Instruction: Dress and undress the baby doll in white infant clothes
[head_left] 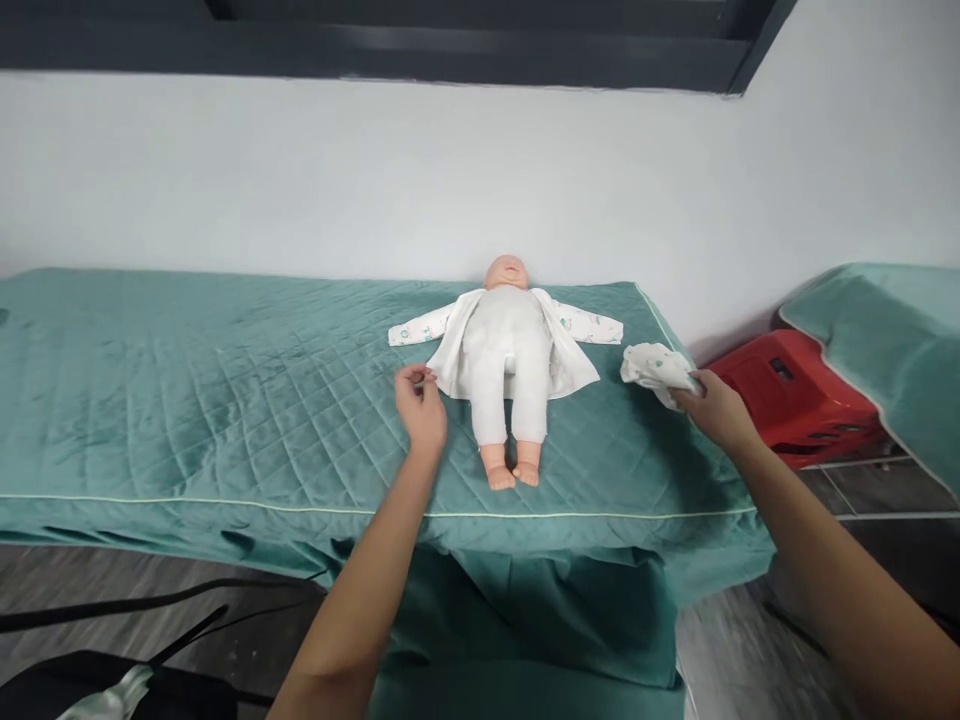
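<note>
A baby doll [506,340] lies on its back on the green quilted bed [187,400], head toward the wall, in white leggings and an unfastened white printed jacket [574,350] spread open beneath it. My left hand [420,405] hovers just left of the jacket's lower hem, fingers curled in a pinch near the fabric edge. My right hand [712,405] is closed on a small crumpled white printed cloth [656,368] at the bed's right edge.
A red plastic stool [795,395] stands on the floor right of the bed. Another green-covered bed [892,340] is at far right. A white wall runs behind. Dark cables and a black object [112,680] lie on the floor at lower left.
</note>
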